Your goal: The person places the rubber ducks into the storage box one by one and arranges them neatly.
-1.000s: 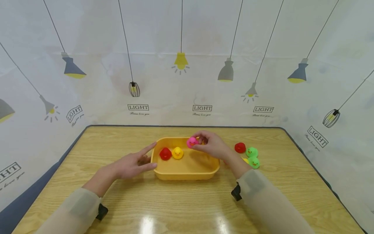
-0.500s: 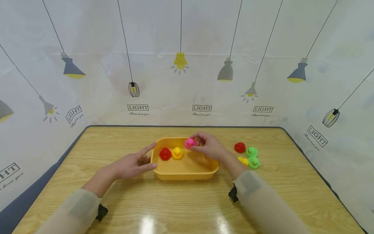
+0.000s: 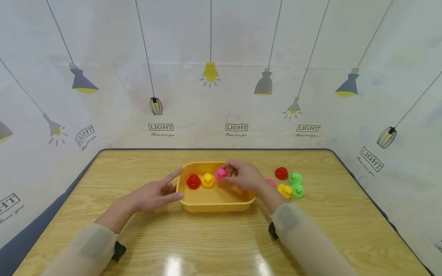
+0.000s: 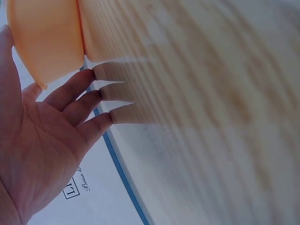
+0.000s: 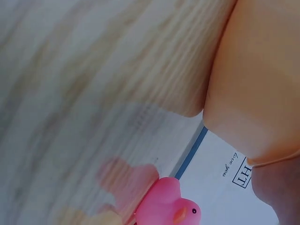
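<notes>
Over the right half of a yellow plastic bin [image 3: 217, 208], my right hand [image 3: 244, 177] pinches a pink rubber duck [image 3: 221, 175] between thumb and fingers. Inside the bin, a red rubber duck [image 3: 193, 181] sits at the left with a yellow rubber duck [image 3: 208, 180] beside it. My left hand [image 3: 155, 194] touches the bin's left rim with extended thumb and index finger. In the left wrist view its other fingers reach out near the table, below the bin wall [image 4: 47, 37]. The right wrist view hides the held duck; only part of that hand shows beside the bin.
On the table [image 3: 207, 245] right of the bin lie a red duck [image 3: 281, 173], two green ducks [image 3: 295, 178], a yellow duck [image 3: 284, 191] and another pink duck [image 5: 164, 206], partly covered by my forearm in the head view. A lamp-patterned backdrop [image 3: 193, 103] rises behind the table.
My right hand has moved left and slightly down into the bin with the pink duck, bringing it next to the yellow one. The left hand stays at the rim.
</notes>
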Tool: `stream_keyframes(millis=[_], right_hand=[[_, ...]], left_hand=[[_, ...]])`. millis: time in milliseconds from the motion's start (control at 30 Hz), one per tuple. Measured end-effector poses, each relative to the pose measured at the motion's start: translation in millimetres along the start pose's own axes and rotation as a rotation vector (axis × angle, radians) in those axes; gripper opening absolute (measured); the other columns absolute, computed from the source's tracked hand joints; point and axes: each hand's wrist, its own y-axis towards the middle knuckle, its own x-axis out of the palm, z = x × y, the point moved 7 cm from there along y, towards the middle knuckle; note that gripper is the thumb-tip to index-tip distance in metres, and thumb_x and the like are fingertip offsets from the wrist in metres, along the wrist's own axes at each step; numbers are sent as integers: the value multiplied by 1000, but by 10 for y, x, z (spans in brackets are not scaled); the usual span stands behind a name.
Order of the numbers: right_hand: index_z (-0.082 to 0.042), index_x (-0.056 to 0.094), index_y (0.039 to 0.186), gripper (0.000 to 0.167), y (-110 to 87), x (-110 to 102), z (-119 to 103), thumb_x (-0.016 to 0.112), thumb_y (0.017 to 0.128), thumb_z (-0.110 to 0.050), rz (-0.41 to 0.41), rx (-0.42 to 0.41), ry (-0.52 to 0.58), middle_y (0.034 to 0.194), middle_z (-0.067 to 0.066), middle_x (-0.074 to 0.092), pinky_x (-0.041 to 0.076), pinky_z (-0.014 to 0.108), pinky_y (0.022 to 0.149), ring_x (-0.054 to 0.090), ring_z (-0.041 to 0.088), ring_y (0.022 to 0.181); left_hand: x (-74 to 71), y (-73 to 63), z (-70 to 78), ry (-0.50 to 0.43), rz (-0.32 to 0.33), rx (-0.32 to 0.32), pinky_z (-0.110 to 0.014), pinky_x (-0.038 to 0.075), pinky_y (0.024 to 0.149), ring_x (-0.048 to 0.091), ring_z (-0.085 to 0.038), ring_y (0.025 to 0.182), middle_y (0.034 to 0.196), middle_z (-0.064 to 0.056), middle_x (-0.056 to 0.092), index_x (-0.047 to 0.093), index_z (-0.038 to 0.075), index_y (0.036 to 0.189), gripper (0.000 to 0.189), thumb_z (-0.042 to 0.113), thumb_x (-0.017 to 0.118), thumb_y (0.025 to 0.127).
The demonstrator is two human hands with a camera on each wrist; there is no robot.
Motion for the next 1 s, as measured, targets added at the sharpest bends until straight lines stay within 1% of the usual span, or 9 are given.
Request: stream_keyframes(millis=[133,300,467,633,733,900,1000], right_hand=[[-32,74,125,30,14,32,-3,85,98,-35,-22,8,-95,100,-7,70,49,32,79,61,17,89],[-34,74,124,28,20,61,-16,83,99,-41,-44,25,-174,98,-9,70,49,33,79,61,17,88],[-32,75,122,28,24,79,-30,83,98,-44,-53,30,-261,97,-10,70,51,35,85,63,15,90],[-32,74,121,24,29,105,-37,80,101,-43,-68,24,-348,96,-12,69,49,36,89,62,14,91],[-31,74,123,25,30,109,-36,80,101,-42,-77,34,-361,96,-12,69,49,37,91,61,14,91],[-29,74,126,30,23,102,-41,83,99,-41,-81,47,-351,99,-12,70,50,37,92,62,13,93],[-29,74,126,33,14,95,-48,84,98,-43,-79,48,-335,100,-12,70,50,36,90,62,14,91]], left_hand=[[6,-3,-8,-4,-4,-12,-74,36,125,54,-50,150,162,-26,57,8,45,177,93,73,59,103],[14,1,-18,-10,-4,-22,-75,35,125,53,-50,151,163,-26,56,8,47,176,94,74,60,103],[24,11,-39,-13,-5,-33,-76,34,126,51,-50,152,164,-25,54,8,50,175,93,76,59,102],[29,21,-56,-8,-4,-38,-76,35,125,52,-50,152,165,-23,54,7,52,175,93,77,58,101],[32,25,-56,-8,-3,-41,-76,35,125,52,-50,152,165,-24,54,7,52,175,93,77,59,101],[29,16,-46,-8,-3,-44,-77,35,124,52,-50,152,165,-24,54,8,51,175,92,76,58,102],[30,8,-38,-11,-4,-50,-76,35,125,52,-50,152,165,-24,54,8,52,175,92,76,59,101]])
